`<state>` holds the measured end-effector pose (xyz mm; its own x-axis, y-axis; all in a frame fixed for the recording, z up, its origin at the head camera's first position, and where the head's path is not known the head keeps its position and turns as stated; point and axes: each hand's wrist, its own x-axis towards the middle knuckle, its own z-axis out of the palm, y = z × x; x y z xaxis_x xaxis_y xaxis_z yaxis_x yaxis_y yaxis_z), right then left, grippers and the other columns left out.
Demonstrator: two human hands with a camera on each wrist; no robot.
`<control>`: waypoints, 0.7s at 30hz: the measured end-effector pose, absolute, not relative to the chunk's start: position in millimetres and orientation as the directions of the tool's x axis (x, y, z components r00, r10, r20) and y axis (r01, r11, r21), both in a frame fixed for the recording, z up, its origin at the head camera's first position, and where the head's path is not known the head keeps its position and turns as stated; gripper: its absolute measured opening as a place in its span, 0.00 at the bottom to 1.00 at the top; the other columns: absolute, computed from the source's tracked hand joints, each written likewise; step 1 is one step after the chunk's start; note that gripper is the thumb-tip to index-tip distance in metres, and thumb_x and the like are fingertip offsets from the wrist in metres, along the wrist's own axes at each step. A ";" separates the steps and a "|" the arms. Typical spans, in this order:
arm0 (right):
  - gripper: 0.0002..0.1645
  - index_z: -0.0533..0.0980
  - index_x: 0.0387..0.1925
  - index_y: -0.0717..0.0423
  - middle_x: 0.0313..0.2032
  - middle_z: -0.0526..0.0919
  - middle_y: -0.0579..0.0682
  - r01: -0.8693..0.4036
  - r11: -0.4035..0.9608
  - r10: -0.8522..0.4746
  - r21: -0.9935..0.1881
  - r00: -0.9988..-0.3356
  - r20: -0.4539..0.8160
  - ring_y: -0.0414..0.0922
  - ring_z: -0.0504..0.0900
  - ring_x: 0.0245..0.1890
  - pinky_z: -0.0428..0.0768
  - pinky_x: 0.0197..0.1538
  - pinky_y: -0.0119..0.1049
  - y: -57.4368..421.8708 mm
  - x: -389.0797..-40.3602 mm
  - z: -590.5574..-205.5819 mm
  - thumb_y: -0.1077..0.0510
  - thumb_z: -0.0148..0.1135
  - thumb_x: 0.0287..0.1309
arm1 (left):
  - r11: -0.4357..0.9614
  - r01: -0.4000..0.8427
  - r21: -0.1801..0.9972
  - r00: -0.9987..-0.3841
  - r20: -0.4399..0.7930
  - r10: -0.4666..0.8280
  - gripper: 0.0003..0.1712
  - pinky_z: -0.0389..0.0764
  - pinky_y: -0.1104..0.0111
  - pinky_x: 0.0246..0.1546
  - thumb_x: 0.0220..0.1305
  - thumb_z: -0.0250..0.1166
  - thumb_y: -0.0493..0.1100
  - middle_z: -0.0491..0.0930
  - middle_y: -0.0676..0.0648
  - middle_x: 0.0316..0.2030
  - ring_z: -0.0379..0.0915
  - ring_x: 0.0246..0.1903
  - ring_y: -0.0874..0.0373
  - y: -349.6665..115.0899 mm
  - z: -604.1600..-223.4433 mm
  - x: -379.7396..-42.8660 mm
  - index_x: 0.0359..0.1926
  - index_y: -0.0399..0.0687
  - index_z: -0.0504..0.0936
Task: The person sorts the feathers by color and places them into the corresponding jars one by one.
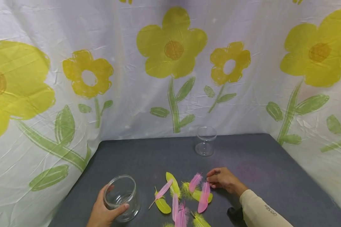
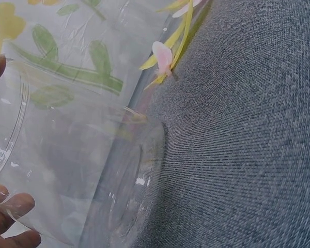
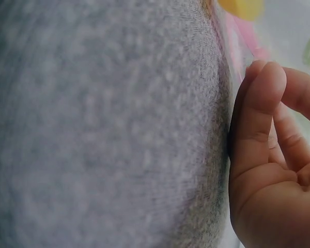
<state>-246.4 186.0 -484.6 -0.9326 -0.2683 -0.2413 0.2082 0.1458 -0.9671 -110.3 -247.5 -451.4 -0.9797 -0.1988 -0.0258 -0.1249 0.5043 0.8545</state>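
Note:
My left hand (image 1: 106,205) grips a clear glass jar (image 1: 133,206) from its left side, thumb across the front near the rim. In the left wrist view the jar (image 2: 88,155) leans in the picture, its thick base close to the cloth. At the right of a feather pile, my right hand (image 1: 225,181) pinches the top end of a pink feather (image 1: 204,198) between thumb and fingers. In the right wrist view, thumb and forefinger meet at the pink feather (image 3: 243,39). Beside it lie a yellow-green feather (image 1: 197,195) and a fluffy pink feather (image 1: 195,182).
Several more pink and yellow feathers, among them a yellow feather (image 1: 162,205), spread over the dark table (image 1: 159,151). A footed glass bowl (image 1: 205,148) stands near the back edge. A black object (image 1: 234,216) shows beneath the right sleeve. Flower-printed curtains (image 1: 125,94) surround the table.

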 end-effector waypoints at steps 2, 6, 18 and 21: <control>0.12 0.77 0.41 0.73 0.27 0.81 0.55 0.204 0.147 -0.261 -0.968 -0.936 -0.237 0.43 0.78 0.24 0.80 0.29 0.35 186.0 -246.0 -485.1 0.69 0.65 0.55 | 0.500 -0.120 0.858 -0.980 -0.021 -0.200 0.60 0.67 0.47 0.54 0.48 0.77 0.51 0.60 0.33 0.65 0.62 0.59 0.39 -247.5 -451.6 -110.1 0.70 0.37 0.49; 0.11 0.77 0.40 0.73 0.27 0.81 0.55 0.200 0.152 -0.249 -0.968 -0.940 -0.233 0.43 0.78 0.23 0.80 0.28 0.35 185.6 -245.3 -484.7 0.68 0.65 0.55 | 0.494 -0.102 0.863 -0.980 -0.002 -0.199 0.59 0.66 0.48 0.55 0.47 0.78 0.50 0.61 0.34 0.65 0.61 0.59 0.40 -247.1 -451.8 -109.3 0.70 0.38 0.50; 0.09 0.78 0.35 0.69 0.26 0.81 0.56 0.207 0.247 -0.215 -0.947 -0.941 -0.262 0.43 0.78 0.21 0.80 0.26 0.34 178.7 -244.0 -478.3 0.68 0.68 0.53 | 0.465 -0.090 0.881 -0.982 0.001 -0.191 0.58 0.72 0.62 0.48 0.47 0.78 0.48 0.60 0.34 0.65 0.64 0.58 0.41 -248.0 -453.1 -109.7 0.70 0.39 0.51; 0.08 0.77 0.35 0.71 0.26 0.81 0.56 0.206 0.242 -0.217 -0.948 -0.941 -0.260 0.43 0.78 0.21 0.80 0.26 0.35 178.6 -244.3 -479.6 0.70 0.66 0.52 | 0.468 -0.098 0.878 -0.981 -0.007 -0.193 0.58 0.73 0.61 0.48 0.48 0.78 0.49 0.60 0.34 0.65 0.63 0.58 0.41 -248.3 -452.7 -110.0 0.70 0.39 0.50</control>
